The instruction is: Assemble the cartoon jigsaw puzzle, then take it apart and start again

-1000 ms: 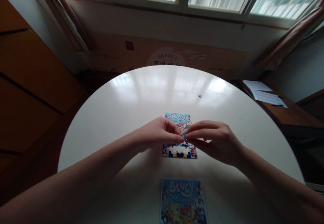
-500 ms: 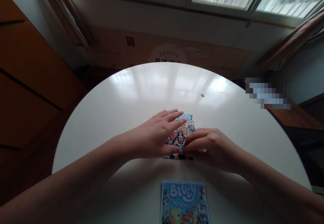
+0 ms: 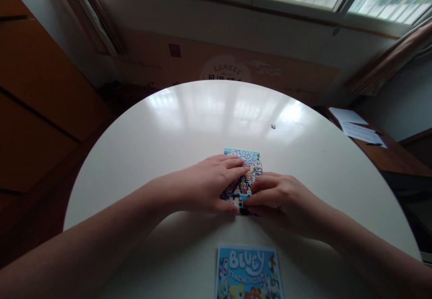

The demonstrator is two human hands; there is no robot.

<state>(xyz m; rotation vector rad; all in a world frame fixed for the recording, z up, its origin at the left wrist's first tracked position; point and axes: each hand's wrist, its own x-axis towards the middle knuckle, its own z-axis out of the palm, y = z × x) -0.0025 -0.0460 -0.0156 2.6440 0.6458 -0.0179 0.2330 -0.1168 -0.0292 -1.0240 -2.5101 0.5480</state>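
Note:
A small colourful jigsaw puzzle [image 3: 243, 185] with "Bluey" lettering at its top lies on the white round table [image 3: 141, 141]. My left hand [image 3: 216, 182] rests flat over its left side, fingers spread and pointing right, the thumb at its lower edge. At the lower right of the puzzle is my right hand [image 3: 276, 195], its fingertips drawn together and touching the surface; anything between them is too small or hidden to tell. Nearer the camera lies a blue "Bluey" picture card [image 3: 249, 272], cut off by the bottom of the view.
One small dark loose piece [image 3: 273, 127] lies on the far right part of the table. Beyond the table's right edge, papers [image 3: 361, 130] and pens rest on a brown desk [image 3: 401, 155]. An orange-brown cabinet [image 3: 40, 83] stands at the left.
My left hand has slid slightly down and left, uncovering the puzzle's top lettering. My right fingertips stay near the puzzle's lower part, slightly lower. The view has shifted a little.

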